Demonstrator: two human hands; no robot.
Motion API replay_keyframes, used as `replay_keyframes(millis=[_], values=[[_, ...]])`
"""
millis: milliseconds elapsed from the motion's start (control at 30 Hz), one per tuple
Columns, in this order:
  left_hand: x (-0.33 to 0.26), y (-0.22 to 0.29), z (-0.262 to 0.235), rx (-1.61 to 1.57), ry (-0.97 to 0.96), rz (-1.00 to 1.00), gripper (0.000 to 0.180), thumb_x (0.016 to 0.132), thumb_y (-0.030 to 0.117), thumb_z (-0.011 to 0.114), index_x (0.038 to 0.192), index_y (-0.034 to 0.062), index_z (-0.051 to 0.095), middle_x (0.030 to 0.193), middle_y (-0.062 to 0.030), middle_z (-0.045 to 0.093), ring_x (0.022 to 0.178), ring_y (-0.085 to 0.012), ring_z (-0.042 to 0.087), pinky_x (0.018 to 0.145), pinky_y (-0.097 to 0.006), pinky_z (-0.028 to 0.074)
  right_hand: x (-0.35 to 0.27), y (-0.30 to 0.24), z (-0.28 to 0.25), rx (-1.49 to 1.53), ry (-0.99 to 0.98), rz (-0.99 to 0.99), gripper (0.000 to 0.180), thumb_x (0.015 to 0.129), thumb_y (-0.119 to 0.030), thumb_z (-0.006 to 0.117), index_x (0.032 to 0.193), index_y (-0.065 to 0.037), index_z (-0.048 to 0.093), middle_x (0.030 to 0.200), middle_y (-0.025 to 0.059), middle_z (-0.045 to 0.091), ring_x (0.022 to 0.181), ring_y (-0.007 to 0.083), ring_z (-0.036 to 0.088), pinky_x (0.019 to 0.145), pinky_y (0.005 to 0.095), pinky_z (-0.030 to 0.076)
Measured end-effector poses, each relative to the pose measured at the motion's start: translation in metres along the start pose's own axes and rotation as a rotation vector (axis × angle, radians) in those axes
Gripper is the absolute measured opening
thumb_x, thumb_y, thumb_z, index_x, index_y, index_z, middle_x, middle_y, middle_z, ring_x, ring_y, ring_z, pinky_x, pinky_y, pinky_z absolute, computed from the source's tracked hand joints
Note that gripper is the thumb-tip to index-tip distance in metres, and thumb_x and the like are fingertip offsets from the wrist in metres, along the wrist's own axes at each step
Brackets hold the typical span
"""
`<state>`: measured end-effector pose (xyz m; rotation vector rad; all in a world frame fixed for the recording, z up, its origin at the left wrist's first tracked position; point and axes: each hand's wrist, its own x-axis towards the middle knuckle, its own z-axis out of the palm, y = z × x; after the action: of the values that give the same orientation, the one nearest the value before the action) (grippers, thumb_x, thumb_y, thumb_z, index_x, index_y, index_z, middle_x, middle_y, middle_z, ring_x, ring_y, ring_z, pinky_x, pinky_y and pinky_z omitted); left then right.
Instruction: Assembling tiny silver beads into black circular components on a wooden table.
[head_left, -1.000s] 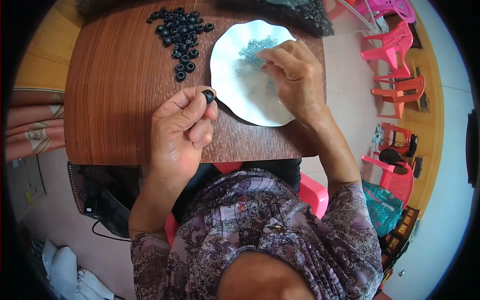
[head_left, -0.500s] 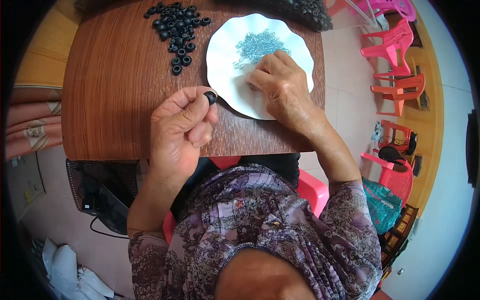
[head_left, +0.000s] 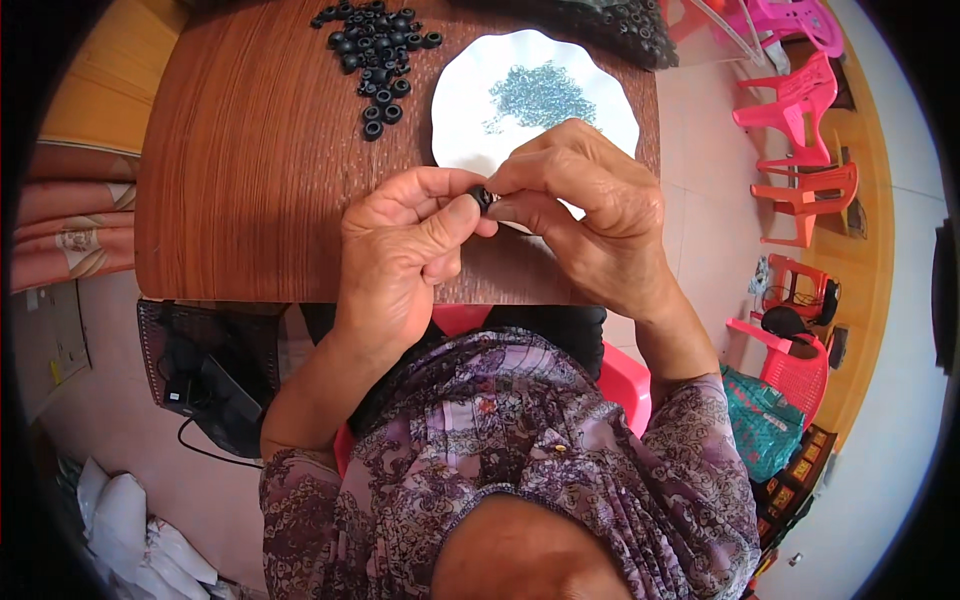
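Between the thumb and fingers of my left hand is a small round black cap, held just in front of the plate. My right hand meets it from the right, its thumb and forefinger pinched at the cap's side. Whatever sits in that pinch is too small and covered to make out. Partly behind my right hand lies a white plate with a wavy rim, bearing a heap of tiny shiny silvery-blue pieces. Farther left, a loose pile of similar black caps rests on the brown wooden table.
A clear bag of black pieces lies at the table's far right edge. Pink and red plastic chairs stand along the right wall. Below the table at left is a black mesh basket with a cable.
My right hand has come away from the heap on the plate, toward me, and now touches the black cap. My left hand has moved right with the cap.
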<state>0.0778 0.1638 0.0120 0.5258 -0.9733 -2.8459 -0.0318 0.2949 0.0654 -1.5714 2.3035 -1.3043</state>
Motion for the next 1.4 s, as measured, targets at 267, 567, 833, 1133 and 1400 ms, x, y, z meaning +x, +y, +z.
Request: replay_keyframes(millis=[267, 567, 833, 1133, 1400], values=[[-0.005, 0.0, 0.007, 0.069, 0.013, 0.085, 0.02, 0.084, 0.002, 0.062, 0.103, -0.0032, 0.059, 0.086, -0.0062, 0.064, 0.07, -0.0046, 0.057, 0.048, -0.013, 0.033, -0.004, -0.012, 0.002, -0.094, 0.011, -0.036, 0.024, 0.065, 0.008, 0.067, 0.087, -0.002, 0.068, 0.077, 0.008, 0.061, 0.073, 0.0184, 0.058, 0.062, 0.0271, 0.047], [0.002, -0.001, 0.009, -0.11, -0.043, 0.004, 0.016, 0.088, 0.008, 0.059, 0.099, -0.0036, 0.058, 0.081, -0.0044, 0.061, 0.057, -0.003, 0.044, 0.047, -0.015, 0.03, -0.009, -0.014, 0.002, -0.142, 0.037, -0.032, 0.02, 0.069, 0.006, 0.069, 0.088, 0.001, 0.066, 0.081, 0.009, 0.06, 0.075, 0.0194, 0.057, 0.062, 0.028, 0.046], [0.014, 0.002, 0.022, -0.236, -0.014, -0.05, 0.019, 0.093, 0.018, 0.051, 0.096, -0.0006, 0.055, 0.09, -0.013, 0.062, 0.07, -0.0109, 0.053, 0.06, -0.024, 0.039, -0.021, -0.015, 0.008, -0.117, 0.193, -0.05, 0.019, 0.07, 0.007, 0.068, 0.088, 0.0, 0.065, 0.083, 0.0087, 0.061, 0.073, 0.0193, 0.055, 0.06, 0.0291, 0.043], [0.017, -0.003, 0.032, -0.319, -0.076, -0.047, 0.018, 0.094, 0.017, 0.05, 0.098, -0.0001, 0.053, 0.098, -0.0129, 0.06, 0.089, -0.0172, 0.056, 0.085, -0.03, 0.044, -0.023, -0.003, 0.032, -0.436, 0.226, -0.168, 0.034, 0.058, 0.003, 0.068, 0.092, -0.002, 0.067, 0.079, 0.008, 0.058, 0.066, 0.0229, 0.052, 0.056, 0.0308, 0.042], [0.015, -0.006, 0.034, -0.338, -0.115, 0.008, 0.021, 0.094, 0.019, 0.049, 0.103, -0.0007, 0.051, 0.109, -0.0145, 0.058, 0.099, -0.0179, 0.054, 0.091, -0.032, 0.042, -0.019, -0.008, 0.039, -0.345, 0.272, -0.091, 0.028, 0.062, 0.007, 0.067, 0.089, 0.0, 0.063, 0.081, 0.0108, 0.056, 0.067, 0.0249, 0.053, 0.054, 0.0324, 0.043]])
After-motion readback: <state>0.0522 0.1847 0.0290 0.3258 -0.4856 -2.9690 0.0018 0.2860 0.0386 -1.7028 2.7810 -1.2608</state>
